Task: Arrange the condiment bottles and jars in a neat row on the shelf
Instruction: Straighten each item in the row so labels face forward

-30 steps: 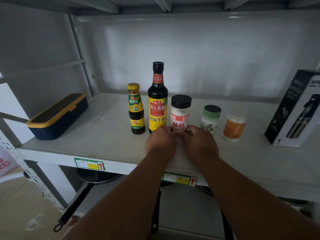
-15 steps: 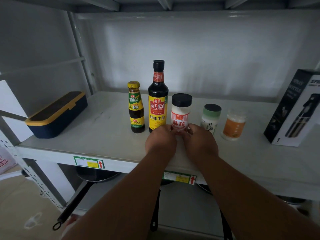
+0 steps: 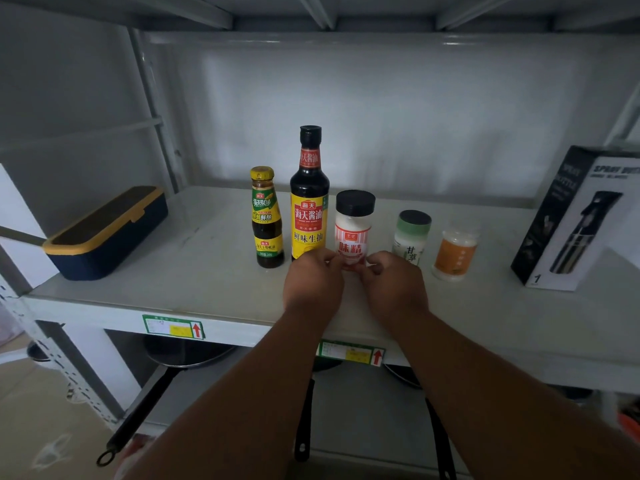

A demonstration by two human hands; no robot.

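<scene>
Both hands, left and right, pinch the MSG jar at its base; jar upright between soy bottle and green-lid jar, nearer the bottle.

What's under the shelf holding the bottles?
Under the shelf, pans with long black handles lie on a lower level. The shelf edge and both forearms cover most of them.
</scene>
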